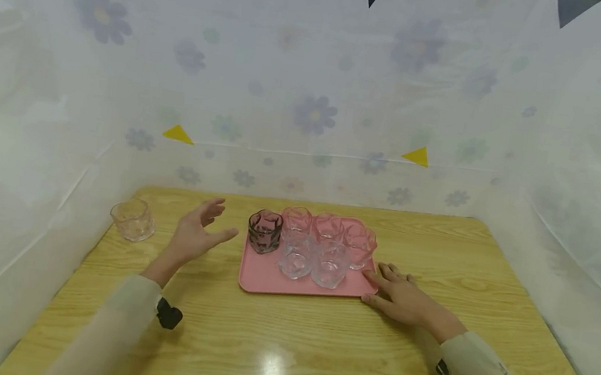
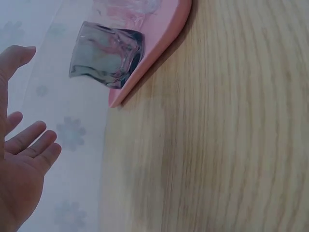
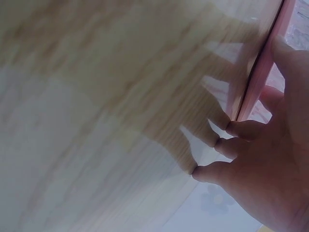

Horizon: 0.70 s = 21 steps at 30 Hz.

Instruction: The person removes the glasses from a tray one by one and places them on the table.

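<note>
A pink tray lies on the table with several clear glasses grouped on it. At its left end stands a smoky grey glass, also large in the left wrist view. My left hand is held above the table left of that glass, thumb spread from the fingers and nothing in the palm. My right hand rests at the tray's right edge. In the right wrist view its thumb and index finger touch the pink rim, while the other fingertips press on the tabletop.
A single clear glass stands near the table's left edge, beyond my left hand. White flowered sheeting encloses the wooden table at the back and both sides.
</note>
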### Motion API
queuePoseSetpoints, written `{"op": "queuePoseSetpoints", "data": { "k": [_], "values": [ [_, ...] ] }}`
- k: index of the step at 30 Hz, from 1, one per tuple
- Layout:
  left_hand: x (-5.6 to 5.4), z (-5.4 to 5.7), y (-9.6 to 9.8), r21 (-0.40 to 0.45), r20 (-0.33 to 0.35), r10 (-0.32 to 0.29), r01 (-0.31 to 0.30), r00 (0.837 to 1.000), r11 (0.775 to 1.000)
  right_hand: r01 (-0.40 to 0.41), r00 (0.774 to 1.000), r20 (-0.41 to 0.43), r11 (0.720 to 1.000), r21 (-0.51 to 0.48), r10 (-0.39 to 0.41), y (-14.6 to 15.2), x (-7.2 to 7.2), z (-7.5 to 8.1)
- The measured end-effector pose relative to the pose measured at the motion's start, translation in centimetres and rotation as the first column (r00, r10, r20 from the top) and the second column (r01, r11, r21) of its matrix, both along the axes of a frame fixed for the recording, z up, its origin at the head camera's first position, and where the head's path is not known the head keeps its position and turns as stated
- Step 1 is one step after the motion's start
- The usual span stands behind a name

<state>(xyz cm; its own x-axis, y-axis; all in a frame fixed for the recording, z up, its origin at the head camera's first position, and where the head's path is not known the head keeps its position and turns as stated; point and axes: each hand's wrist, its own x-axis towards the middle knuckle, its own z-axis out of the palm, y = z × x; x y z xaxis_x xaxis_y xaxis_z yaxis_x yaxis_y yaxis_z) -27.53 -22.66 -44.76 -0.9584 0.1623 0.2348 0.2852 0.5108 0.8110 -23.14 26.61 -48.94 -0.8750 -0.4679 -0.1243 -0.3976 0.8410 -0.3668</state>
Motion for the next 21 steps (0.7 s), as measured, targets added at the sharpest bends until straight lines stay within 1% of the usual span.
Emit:
{"op": "queuePoseSetpoints", "data": {
  "k": [5,10,21],
  "values": [
    [-0.1,-0.8,1.4,0.001,0.014,-0.022,0.022,1.0,1.0,-0.006,1.0,-0.003,1.0,0.0,0.006,0.0,0.0,0.0],
    [-0.3,-1.2,2.6,0.017,0.025,-0.037,0.036,0.999,0.999,-0.003,1.0,0.002,1.0,0.001,0.003,0.0,0.0,-0.1],
    [-0.5,-1.7,4.2,0.041,0.06,-0.043,0.041,0.997,0.998,0.001,1.0,0.006,1.0,0.001,-0.001,0.0,0.0,0.0]
  ]
}}
